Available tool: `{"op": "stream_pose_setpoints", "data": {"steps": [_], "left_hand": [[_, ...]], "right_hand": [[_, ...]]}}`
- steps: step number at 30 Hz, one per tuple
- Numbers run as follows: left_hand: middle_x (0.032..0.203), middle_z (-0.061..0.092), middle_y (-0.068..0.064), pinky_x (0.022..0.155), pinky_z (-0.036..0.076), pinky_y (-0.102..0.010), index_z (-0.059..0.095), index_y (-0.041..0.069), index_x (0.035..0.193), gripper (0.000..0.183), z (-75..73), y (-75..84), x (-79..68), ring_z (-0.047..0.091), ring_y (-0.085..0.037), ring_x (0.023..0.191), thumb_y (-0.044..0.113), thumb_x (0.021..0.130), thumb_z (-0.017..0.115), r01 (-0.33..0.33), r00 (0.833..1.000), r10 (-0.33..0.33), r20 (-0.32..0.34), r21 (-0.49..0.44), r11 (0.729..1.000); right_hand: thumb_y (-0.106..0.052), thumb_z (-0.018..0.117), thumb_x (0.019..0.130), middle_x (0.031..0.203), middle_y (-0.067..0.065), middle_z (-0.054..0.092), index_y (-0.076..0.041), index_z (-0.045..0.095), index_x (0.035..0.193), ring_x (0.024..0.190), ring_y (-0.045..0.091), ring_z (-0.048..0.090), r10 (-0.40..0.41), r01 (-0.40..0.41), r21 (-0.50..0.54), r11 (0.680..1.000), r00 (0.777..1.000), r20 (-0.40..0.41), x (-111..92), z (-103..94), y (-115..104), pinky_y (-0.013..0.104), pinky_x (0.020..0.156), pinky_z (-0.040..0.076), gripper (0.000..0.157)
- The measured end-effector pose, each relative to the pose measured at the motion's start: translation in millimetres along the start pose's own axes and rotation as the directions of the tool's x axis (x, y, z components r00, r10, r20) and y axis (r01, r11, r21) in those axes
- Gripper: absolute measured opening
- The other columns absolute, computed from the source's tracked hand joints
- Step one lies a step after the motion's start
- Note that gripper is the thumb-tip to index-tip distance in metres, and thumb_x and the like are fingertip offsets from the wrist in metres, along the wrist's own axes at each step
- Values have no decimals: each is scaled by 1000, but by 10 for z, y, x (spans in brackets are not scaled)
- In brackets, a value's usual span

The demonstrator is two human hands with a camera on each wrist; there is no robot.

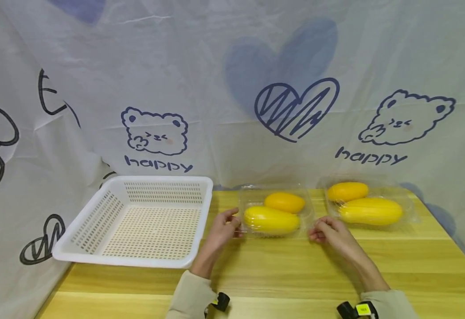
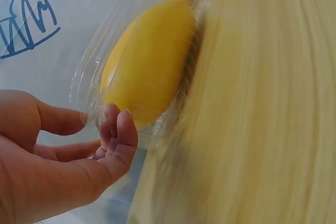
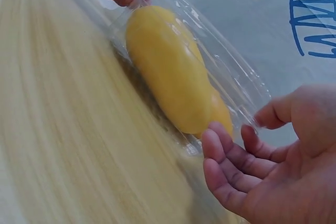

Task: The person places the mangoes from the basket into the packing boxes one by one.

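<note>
Near the back middle of the table lies a clear plastic box (image 1: 252, 191), with a long yellow fruit-like piece (image 1: 271, 220) and a rounder orange-yellow one (image 1: 284, 202) inside. My left hand (image 1: 225, 228) holds the box's left edge, thumb above and fingers curled beside it in the left wrist view. At the opposite end, my right hand (image 1: 334, 235) has its thumb (image 3: 275, 113) and fingertips at the box's corner, seemingly pinching the rim. The transparent plastic makes the exact contact hard to see.
A white perforated basket (image 1: 202, 221) stands to the left, close to my left forearm. On the right is a second clear box (image 1: 409, 206) with a long yellow piece (image 1: 372, 211) and an orange-yellow one (image 1: 348, 191). A printed cloth (image 1: 232, 146) hangs behind the wooden table (image 1: 280, 270).
</note>
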State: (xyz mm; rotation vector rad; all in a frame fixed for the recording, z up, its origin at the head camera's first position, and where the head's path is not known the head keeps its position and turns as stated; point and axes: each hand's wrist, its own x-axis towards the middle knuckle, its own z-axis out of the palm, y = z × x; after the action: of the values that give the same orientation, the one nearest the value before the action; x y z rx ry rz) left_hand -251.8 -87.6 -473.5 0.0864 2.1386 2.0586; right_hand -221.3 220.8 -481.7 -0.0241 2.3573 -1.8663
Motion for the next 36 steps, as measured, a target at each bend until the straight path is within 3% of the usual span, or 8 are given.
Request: {"op": "stream_pose_setpoints", "data": {"steps": [3,9,16,20,25,28,36], "left_hand": [[94,51,-12,71,60,-32,32,-18,149,52,-3,-18,21,57,-15,71,-5,101,45,40,999,-40,11,-68,997],[89,55,-13,68,60,-32,32,-16,149,62,-3,-63,52,60,-17,66,-1,91,49,62,998,-62,4,-89,994],[78,59,-8,61,56,-26,49,-18,130,39,6,-51,44,58,-14,61,1,95,52,52,998,-57,-41,-106,993],[75,59,-8,59,54,-25,55,-16,116,26,1,-76,57,58,-13,60,3,99,53,57,996,-64,-56,-114,992],[75,62,-9,58,54,-24,58,-15,111,20,12,-119,61,58,-13,60,0,98,55,55,995,-65,-69,-139,989],[75,63,-9,58,55,-24,59,-14,109,18,13,-131,60,60,-13,61,-1,97,57,58,994,-71,-87,-149,987],[73,61,-7,55,53,-25,61,-13,105,18,11,-117,68,58,-13,62,2,97,57,51,991,-66,-114,-129,990]], "right_hand": [[-12,42,109,101,18,69,16,50,120,88,18,70,9,-8,6,1000,1000,-17,3,-2,4,28,78,59,31],[-19,40,112,95,13,71,16,52,118,82,16,70,57,-57,8,998,998,17,-19,-1,0,28,74,59,37],[-33,45,111,94,10,72,11,61,111,82,18,70,156,-153,-29,988,965,212,-66,87,-26,30,72,59,47],[-30,51,109,100,13,68,11,61,114,84,20,68,158,-168,14,986,953,259,-85,200,-15,32,72,60,43],[-25,52,109,98,13,68,12,59,116,81,18,69,138,-178,112,978,945,297,-89,402,9,31,72,60,38],[-20,53,108,96,14,69,14,57,119,80,17,70,127,-181,177,967,952,279,-89,583,5,30,73,60,36],[-18,57,105,89,15,71,17,58,115,74,17,70,135,-169,272,947,981,138,-36,1042,-84,30,68,60,36]]}}
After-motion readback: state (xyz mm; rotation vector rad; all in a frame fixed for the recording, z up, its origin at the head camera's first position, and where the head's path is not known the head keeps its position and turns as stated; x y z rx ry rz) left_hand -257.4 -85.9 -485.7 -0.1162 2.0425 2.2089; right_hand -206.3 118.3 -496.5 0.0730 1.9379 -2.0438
